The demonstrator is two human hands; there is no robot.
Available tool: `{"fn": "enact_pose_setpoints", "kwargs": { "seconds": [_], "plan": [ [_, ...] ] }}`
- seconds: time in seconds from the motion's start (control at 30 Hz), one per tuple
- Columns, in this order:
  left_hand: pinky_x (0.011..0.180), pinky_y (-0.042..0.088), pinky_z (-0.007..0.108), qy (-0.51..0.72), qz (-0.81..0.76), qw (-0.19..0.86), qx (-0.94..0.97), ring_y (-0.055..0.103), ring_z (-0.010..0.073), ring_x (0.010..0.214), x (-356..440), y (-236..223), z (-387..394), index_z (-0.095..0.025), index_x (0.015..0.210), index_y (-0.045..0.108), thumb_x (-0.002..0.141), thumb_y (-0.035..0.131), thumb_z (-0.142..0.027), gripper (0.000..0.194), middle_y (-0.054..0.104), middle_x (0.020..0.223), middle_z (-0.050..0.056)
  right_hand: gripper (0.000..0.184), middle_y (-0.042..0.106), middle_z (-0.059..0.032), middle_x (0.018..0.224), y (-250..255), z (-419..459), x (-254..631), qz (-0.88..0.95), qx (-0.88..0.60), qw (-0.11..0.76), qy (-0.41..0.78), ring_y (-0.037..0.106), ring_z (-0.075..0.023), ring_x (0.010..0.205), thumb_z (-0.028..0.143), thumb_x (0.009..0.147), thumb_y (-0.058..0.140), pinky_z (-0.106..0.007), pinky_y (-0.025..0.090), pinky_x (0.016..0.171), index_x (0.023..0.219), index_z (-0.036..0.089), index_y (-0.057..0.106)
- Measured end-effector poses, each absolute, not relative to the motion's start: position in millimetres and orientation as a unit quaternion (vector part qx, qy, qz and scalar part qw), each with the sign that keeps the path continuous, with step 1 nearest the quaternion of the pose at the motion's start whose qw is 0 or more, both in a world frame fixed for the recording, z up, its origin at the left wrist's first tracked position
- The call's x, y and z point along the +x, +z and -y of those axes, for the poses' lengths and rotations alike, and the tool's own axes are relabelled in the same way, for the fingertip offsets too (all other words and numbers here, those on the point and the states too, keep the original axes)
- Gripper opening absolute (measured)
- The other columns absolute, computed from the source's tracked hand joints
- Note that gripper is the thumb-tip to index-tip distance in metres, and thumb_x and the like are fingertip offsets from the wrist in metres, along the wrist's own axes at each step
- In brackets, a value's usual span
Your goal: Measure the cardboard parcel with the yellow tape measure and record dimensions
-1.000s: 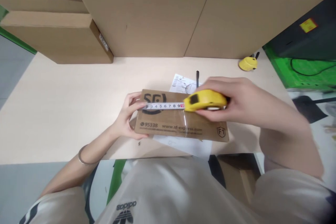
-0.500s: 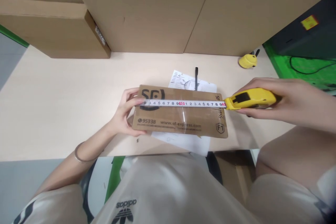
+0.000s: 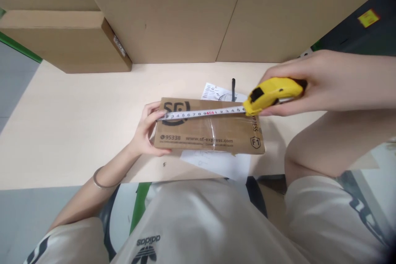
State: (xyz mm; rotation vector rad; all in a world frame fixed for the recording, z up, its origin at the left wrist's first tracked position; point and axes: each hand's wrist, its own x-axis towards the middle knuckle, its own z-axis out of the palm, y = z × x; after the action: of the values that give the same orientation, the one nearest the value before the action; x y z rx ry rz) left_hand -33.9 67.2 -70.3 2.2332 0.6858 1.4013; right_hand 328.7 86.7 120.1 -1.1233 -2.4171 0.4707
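A brown cardboard box (image 3: 198, 132) with SF Express print lies over papers on the table. My left hand (image 3: 148, 130) grips its left end, the thumb on top pressing the end of the tape measure's blade against the cardboard. The white blade runs across the box's upper face to the yellow tape measure (image 3: 274, 93). My right hand (image 3: 297, 84) is closed around that yellow case, which is tilted and held above the box's right end. The blade slants slightly upward to the right.
Printed paper (image 3: 212, 91) and a black pen (image 3: 233, 89) lie behind the box, and a white sheet (image 3: 216, 164) sticks out in front. Large cardboard boxes (image 3: 173, 16) stand along the table's back. A flatter carton (image 3: 83, 47) stands at the back left.
My right hand has moved up and left with the tape measure, and less blade is drawn out. A second yellow tape measure at the back right is now hidden. My left hand keeps its grip.
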Motion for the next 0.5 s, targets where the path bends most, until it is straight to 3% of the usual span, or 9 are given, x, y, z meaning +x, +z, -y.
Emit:
{"fn": "enact_pose_setpoints", "kwargs": {
  "seconds": [0.13,0.23,0.37,0.43,0.5],
  "plan": [
    [0.109,0.050,0.067,0.513,-0.259,0.231,0.785,0.051,0.0426,0.134,-37.5,-81.1,-67.4,-0.047,0.160,0.039,0.038,0.096,-0.076,0.137,0.050,0.147,0.010,0.033,0.070,-0.0057,0.117,118.9,-93.6,278.3,0.902,-0.359,0.177,0.164,0.068,-0.0253,0.105,0.054,0.104,0.055,-0.034,0.048,0.074,0.116,0.026,0.066],
    [0.111,0.049,0.068,0.525,-0.290,0.287,0.747,0.055,0.0452,0.134,-33.4,-83.5,-63.5,-0.046,0.164,0.029,0.033,0.099,-0.075,0.151,0.053,0.146,0.012,0.030,0.070,-0.0057,0.119,111.9,-92.7,246.5,0.932,-0.310,0.133,0.132,0.068,-0.0235,0.095,0.048,0.103,0.058,-0.032,0.044,0.070,0.121,0.024,0.063],
    [0.114,0.049,0.064,0.531,-0.283,0.336,0.725,0.058,0.0430,0.138,-23.1,-75.1,-56.8,-0.048,0.168,0.012,0.045,0.101,-0.067,0.153,0.052,0.152,0.012,0.031,0.070,-0.0065,0.121,106.4,-84.9,229.0,0.960,-0.251,0.104,0.064,0.066,-0.0201,0.080,0.037,0.103,0.056,-0.032,0.036,0.062,0.131,0.022,0.060],
    [0.115,0.051,0.061,0.537,-0.295,0.339,0.714,0.059,0.0420,0.138,-21.1,-65.4,-54.2,-0.045,0.166,0.021,0.049,0.101,-0.064,0.143,0.052,0.153,0.012,0.035,0.070,-0.0060,0.122,111.7,-82.2,231.9,0.957,-0.263,0.110,0.044,0.068,-0.0216,0.084,0.042,0.106,0.050,-0.032,0.037,0.061,0.135,0.024,0.059],
    [0.117,0.050,0.060,0.541,-0.334,0.347,0.689,0.056,0.0429,0.141,-21.3,-51.5,-51.6,-0.039,0.160,0.038,0.054,0.098,-0.065,0.124,0.055,0.153,0.011,0.045,0.070,-0.0055,0.124,123.4,-80.2,240.9,0.938,-0.313,0.143,0.033,0.070,-0.0243,0.096,0.058,0.107,0.042,-0.034,0.042,0.065,0.137,0.029,0.059]
  ]
}}
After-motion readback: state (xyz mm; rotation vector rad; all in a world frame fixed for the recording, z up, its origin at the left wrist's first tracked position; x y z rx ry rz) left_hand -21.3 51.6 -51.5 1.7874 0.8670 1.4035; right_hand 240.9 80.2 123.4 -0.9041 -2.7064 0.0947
